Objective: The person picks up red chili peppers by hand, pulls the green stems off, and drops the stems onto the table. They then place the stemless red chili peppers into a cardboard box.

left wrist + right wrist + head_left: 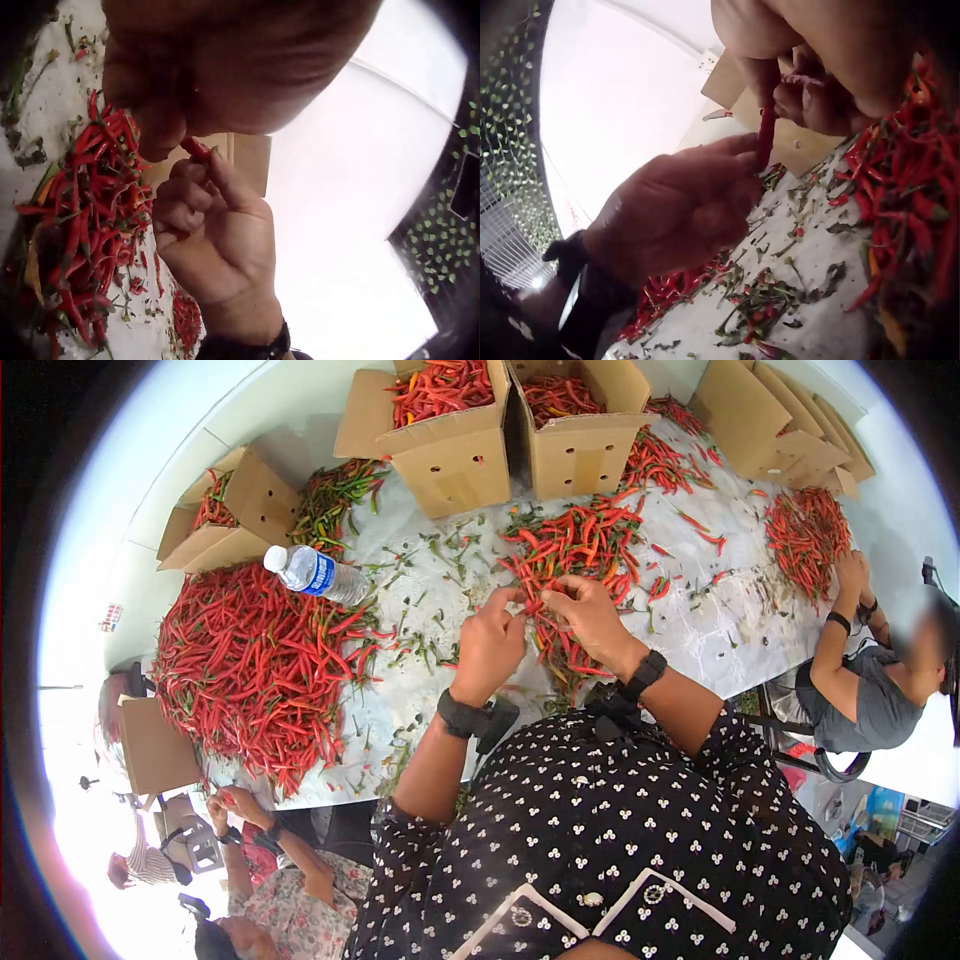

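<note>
Over a small heap of red chili peppers (585, 545), both hands meet in front of the dark patterned shirt. A single red chili pepper (766, 135) spans the gap between their fingertips. My right hand (595, 625) pinches one end of it between thumb and curled fingers, as the left wrist view shows. At the other end, the fingertips of my left hand (492, 645) pinch it too. In the right wrist view the left hand's palm faces the camera. Some of the heap lies below the hands, with green stems among the red pods.
A large chili pile (260, 660) covers the table's left side, beside a water bottle (318, 575). Cardboard boxes (450, 470) of chilies stand along the back. Stem scraps litter the white tabletop (400, 700). Other people work at the right (880, 680) and lower left (290, 880).
</note>
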The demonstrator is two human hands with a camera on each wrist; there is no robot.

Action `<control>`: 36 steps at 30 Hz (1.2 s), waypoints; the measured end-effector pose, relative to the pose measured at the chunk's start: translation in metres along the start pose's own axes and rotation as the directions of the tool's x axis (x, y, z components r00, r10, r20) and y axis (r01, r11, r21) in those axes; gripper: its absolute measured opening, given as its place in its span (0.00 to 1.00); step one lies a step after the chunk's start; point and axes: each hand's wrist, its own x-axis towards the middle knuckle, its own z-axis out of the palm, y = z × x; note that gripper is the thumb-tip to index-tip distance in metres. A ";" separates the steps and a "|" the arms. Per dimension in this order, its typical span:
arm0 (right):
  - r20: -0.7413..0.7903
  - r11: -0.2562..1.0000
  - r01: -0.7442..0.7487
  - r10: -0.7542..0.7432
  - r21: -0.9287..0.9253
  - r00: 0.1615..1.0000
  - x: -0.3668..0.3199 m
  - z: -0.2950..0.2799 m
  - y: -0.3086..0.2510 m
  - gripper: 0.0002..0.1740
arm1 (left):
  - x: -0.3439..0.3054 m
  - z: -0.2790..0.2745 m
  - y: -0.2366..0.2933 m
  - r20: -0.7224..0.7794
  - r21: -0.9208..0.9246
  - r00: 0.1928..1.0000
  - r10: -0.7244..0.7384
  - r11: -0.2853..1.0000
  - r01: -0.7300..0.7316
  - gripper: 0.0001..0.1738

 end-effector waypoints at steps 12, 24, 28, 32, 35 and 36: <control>0.000 0.959 0.233 -0.236 -0.158 0.972 -0.014 -0.014 -0.025 0.07 | 0.017 0.007 -0.007 0.060 0.101 0.998 0.000 0.995 -0.006 0.17; -0.005 0.755 -0.438 0.499 -0.488 0.867 -0.053 -0.103 0.031 0.10 | -0.010 0.040 -0.043 0.514 0.341 0.811 0.278 0.802 -0.491 0.16; 0.060 0.878 -0.360 0.397 -0.315 0.916 -0.050 -0.068 0.027 0.11 | -0.013 0.042 -0.049 0.417 0.395 0.849 0.325 0.777 -0.491 0.14; 0.127 0.942 -0.274 0.301 -0.195 0.945 -0.010 -0.039 0.037 0.11 | -0.003 0.012 -0.055 0.187 0.285 0.937 0.296 0.896 -0.341 0.11; 0.162 0.962 -0.184 0.218 -0.201 0.963 0.006 -0.020 0.015 0.08 | -0.002 -0.017 -0.050 -0.070 0.041 0.994 0.086 0.996 -0.083 0.08; 0.197 0.949 -0.086 0.151 -0.303 0.969 0.009 -0.016 0.004 0.09 | -0.001 -0.028 -0.048 -0.067 -0.168 0.986 -0.155 0.976 0.142 0.06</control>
